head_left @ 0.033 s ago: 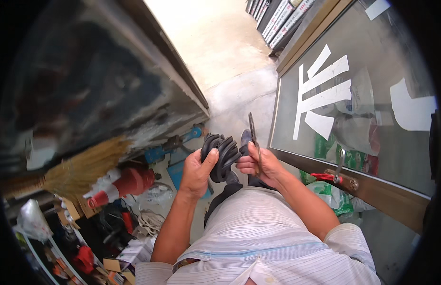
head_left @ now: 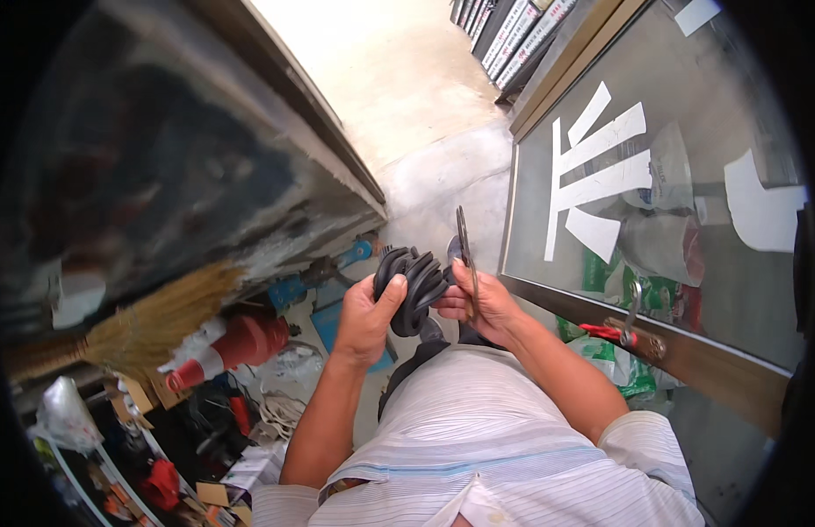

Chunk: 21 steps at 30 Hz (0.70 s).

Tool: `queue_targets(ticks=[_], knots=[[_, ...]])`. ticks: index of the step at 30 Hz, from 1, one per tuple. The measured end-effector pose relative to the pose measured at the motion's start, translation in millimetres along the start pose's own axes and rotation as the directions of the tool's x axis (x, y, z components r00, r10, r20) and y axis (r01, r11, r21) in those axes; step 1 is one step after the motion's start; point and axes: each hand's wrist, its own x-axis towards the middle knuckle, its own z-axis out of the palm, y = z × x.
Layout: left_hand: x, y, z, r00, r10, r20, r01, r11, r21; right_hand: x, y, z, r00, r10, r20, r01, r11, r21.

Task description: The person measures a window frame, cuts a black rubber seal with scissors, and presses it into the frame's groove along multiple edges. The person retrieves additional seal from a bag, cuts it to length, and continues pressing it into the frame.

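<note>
A bundled coil of thick black rubbery cord or tube (head_left: 416,294) is in my left hand (head_left: 362,321). The thumb lies across its near side and the fingers are wrapped behind it. Close by on the right, my right hand (head_left: 491,307) is closed round a slim dark metal tool (head_left: 465,246). This tool is seen nearly edge-on and looks like a pair of scissors, its long narrow end pointing away from me. The fingertips of my right hand come near the coil's right side; whether they touch it I cannot tell.
A glass door (head_left: 671,263) with a metal handle stands at the right. At the left are a dark panel (head_left: 179,167), a straw broom (head_left: 162,312), a red traffic cone (head_left: 236,347) and a cluttered shelf (head_left: 109,474). Boxes (head_left: 522,39) are stacked at the far end.
The coil and both hands have barely shifted. My right hand has turned slightly, so the metal tool shows a little straighter and more edge-on.
</note>
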Motion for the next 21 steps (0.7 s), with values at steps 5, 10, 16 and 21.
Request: queue_targets(ticks=[5, 10, 16, 21], knots=[[100, 15, 25, 0.999, -0.028, -0.035, 0.031, 0.997, 0.072, 64, -80, -6, 0.981, -0.157, -0.115, 0.176, 0.966, 0.189], [215, 40, 46, 0.997, -0.022, -0.078, 0.027, 0.998, 0.064, 127, -193, -32, 0.935, -0.324, -0.145, 0.344, 0.929, 0.139], [349, 99, 79, 0.996, 0.024, -0.083, -0.029, 0.998, -0.057, 176, -348, -13, 0.863, -0.503, -0.045, 0.501, 0.864, -0.051], [459, 158, 81, 0.997, 0.074, 0.027, -0.066, 0.971, -0.229, 229, -465, 27, 0.781, -0.622, 0.065, 0.616, 0.747, -0.249]])
